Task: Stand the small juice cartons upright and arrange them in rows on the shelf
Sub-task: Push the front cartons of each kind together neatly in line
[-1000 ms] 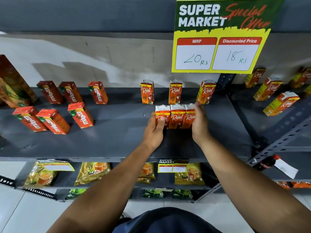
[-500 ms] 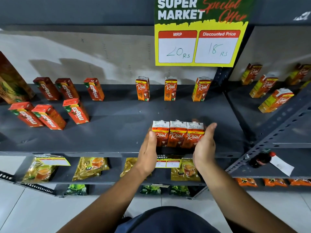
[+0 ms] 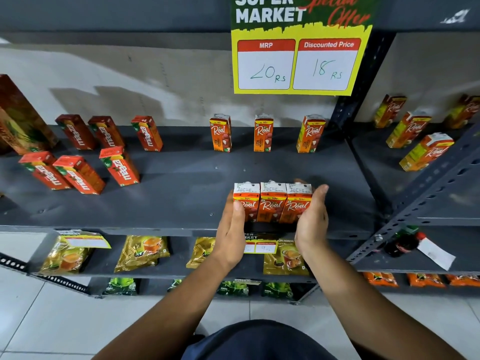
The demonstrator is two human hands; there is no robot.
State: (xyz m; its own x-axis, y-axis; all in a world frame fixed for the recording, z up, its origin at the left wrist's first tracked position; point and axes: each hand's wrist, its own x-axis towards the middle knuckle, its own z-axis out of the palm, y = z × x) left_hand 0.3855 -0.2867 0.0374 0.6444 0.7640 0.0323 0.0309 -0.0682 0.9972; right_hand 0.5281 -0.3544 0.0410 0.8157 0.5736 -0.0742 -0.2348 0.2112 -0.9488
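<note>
Cartons first: three small orange Real juice cartons stand upright in a tight row near the front edge of the grey shelf (image 3: 181, 193), touching side by side, with the left carton (image 3: 246, 201), the middle carton (image 3: 272, 202) and the right carton (image 3: 297, 202) all facing me. My left hand (image 3: 231, 229) comes up from 6 o'clock and lies flat against the outer side of the left carton, thumb on its front face, fingers straight and together. My right hand (image 3: 311, 219) cups the outer side of the right carton with the palm turned inward, fingers extended, and one fingertip shows behind the carton's top. Both hands press the row from either side rather than closing around any single carton.

At 12 o'clock from this row, along the back of the same shelf, three more Real cartons (image 3: 263, 132) stand upright and well apart from each other. At 9 to 10 o'clock stand six red Maaza cartons (image 3: 119, 166) in two loose rows of three, and a much larger carton (image 3: 23, 118) stands at the far left. Above the back row hangs a yellow and green price sign (image 3: 298, 48) reading 20 Rs and 18 Rs.

At 2 o'clock, on the neighbouring shelf (image 3: 376, 162), more Real cartons (image 3: 426, 150) stand in a scattered group. Below, at 6 to 8 o'clock, gold tea packets (image 3: 142, 252) lie on the lower shelf
</note>
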